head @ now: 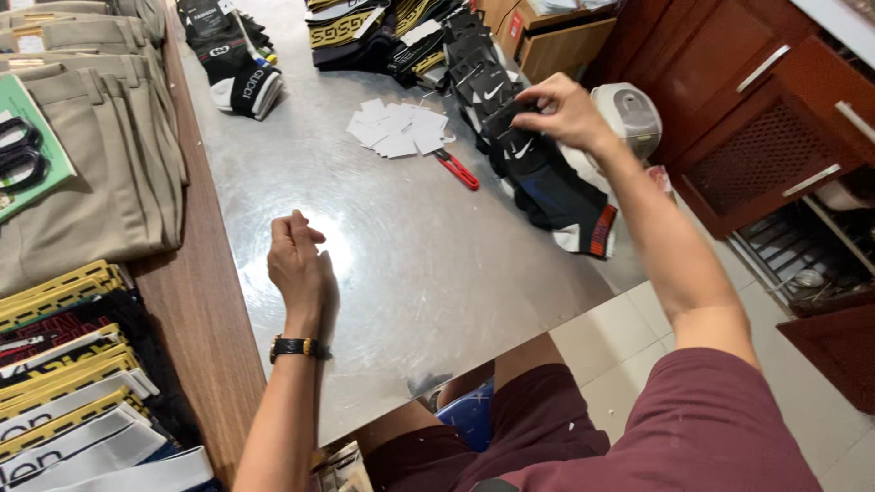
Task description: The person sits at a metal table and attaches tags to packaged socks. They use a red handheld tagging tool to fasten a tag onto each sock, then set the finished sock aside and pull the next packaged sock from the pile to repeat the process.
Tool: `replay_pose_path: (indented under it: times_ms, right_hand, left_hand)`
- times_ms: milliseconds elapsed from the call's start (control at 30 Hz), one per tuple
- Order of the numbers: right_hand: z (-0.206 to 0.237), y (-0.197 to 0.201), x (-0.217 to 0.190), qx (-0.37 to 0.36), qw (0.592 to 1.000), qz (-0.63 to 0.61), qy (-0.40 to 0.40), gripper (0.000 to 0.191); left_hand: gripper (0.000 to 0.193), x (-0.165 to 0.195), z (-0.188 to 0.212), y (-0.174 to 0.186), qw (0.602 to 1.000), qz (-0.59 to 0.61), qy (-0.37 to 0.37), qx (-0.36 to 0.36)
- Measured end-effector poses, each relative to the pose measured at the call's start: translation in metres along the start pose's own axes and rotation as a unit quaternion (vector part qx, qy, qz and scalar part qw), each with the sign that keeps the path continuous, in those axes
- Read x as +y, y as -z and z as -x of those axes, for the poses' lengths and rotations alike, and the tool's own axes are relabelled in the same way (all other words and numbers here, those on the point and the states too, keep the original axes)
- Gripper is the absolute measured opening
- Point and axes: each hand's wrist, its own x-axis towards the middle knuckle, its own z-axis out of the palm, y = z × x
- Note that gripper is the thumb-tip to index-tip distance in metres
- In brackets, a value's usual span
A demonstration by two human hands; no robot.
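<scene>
Head view: a person sits at a shiny grey metal table
Right hand: fingers pinched shut on the top pair in a row of black folded socks, which runs along the table's right edge
Left hand: loosely curled, holding nothing, hovering over bare metal
Done, by my reading: many pairs already lie overlapped in the row
Left: loose white paper tags and red-handled cutters lie unused beside the row

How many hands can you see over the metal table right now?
2. The left hand hovers loosely closed above the bare metal table; the right hand grips the row of black socks at the far right edge.
</scene>
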Motion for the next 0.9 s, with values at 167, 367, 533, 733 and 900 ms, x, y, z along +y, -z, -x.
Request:
replay_pose_path:
  times_ms: [167, 367, 533, 733, 900]
  right_hand:
    - [0.032, -0.012, -0.017, 0.061, 0.986, 0.118, 0.099, 0.056]
    - [0.049, -0.020, -0.019, 0.115, 0.986, 0.120, 0.020, 0.049]
    - [0.053, -0.008, -0.042, 0.104, 0.992, 0.063, -0.014, 0.049]
    - [0.082, 0.024, -0.140, -0.049, 0.995, 0.021, -0.087, 0.037]
    - [0.084, 0.023, -0.202, -0.171, 0.974, -0.145, -0.012, 0.030]
  left_hand:
    - [0.046, -0.021, -0.004, -0.003, 0.999, 0.002, -0.032, -0.004]
    - [0.044, -0.039, -0.007, -0.006, 0.999, 0.019, -0.037, -0.009]
    - [0.041, -0.047, -0.009, -0.008, 0.998, 0.023, -0.057, -0.005]
    - [0.035, -0.053, -0.012, -0.010, 1.000, 0.013, -0.027, -0.006]
    - [0.036, -0.054, -0.015, -0.009, 0.998, 0.030, -0.049, -0.003]
